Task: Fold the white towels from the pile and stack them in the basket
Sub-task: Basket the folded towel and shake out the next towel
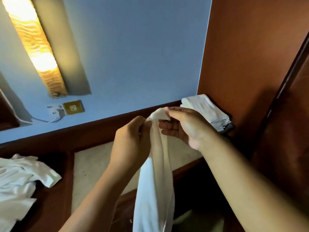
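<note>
Head view: white towel point(155, 173), soft limp cloth, hangs as long narrow drape between forearms. Left hand point(132, 139) pinches top edge. Right hand point(182, 124) pinches adjoining corner, just beside. Crumpled white pile point(20, 181) at left on table point(93, 164), dark wood with beige inset. Flat folded stack point(205, 109) in far right corner.

white towel point(155, 173), blue wall point(133, 56)

Both bare forearms are raised, the left rising from seven o'clock, the right from four o'clock. Left hand point(132, 141) pinches the towel point(155, 181) near its top, knuckles toward us. Right hand point(187, 126), at its two o'clock, pinches the top edge, palm showing.
</note>
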The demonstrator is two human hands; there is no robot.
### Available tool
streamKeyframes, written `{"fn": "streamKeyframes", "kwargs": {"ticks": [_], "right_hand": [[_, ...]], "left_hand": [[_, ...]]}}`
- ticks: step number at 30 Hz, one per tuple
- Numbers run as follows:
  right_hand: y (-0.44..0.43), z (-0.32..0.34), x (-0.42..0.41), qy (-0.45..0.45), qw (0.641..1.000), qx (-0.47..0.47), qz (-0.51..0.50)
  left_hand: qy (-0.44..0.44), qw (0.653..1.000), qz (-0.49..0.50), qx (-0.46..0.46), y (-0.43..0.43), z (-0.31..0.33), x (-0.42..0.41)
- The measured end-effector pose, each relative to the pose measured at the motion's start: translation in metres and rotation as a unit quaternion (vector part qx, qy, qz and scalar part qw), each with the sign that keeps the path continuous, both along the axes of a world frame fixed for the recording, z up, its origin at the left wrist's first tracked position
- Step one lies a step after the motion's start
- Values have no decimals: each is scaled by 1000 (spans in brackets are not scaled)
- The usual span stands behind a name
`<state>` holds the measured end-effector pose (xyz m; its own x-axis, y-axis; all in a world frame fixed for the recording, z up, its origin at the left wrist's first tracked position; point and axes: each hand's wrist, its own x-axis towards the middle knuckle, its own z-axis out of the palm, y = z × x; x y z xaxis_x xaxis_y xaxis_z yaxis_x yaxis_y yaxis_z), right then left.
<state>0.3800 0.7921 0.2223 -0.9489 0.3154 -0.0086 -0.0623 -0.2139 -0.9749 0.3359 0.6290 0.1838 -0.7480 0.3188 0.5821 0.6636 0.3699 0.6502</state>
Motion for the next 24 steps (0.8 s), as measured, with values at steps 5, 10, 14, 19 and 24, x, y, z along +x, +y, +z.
{"fn": "streamKeyframes", "kwargs": {"ticks": [5,10,14,19,24], "right_hand": [[-1,-75,40,-81,989,119,22],[-27,-116,75,-6,929,365,-62],[-23,-148,60,-33,849,513,-124],[-4,-209,43,-108,839,522,-111],[7,-261,58,-138,849,502,-92]], "left_hand": [[-406,890,-80,193,7,-15,28],[-462,822,-123,310,5,-28,48],[-439,821,-125,342,13,-29,57],[-390,826,-88,398,5,-34,56],[-331,829,-18,451,-35,-29,38]]}}
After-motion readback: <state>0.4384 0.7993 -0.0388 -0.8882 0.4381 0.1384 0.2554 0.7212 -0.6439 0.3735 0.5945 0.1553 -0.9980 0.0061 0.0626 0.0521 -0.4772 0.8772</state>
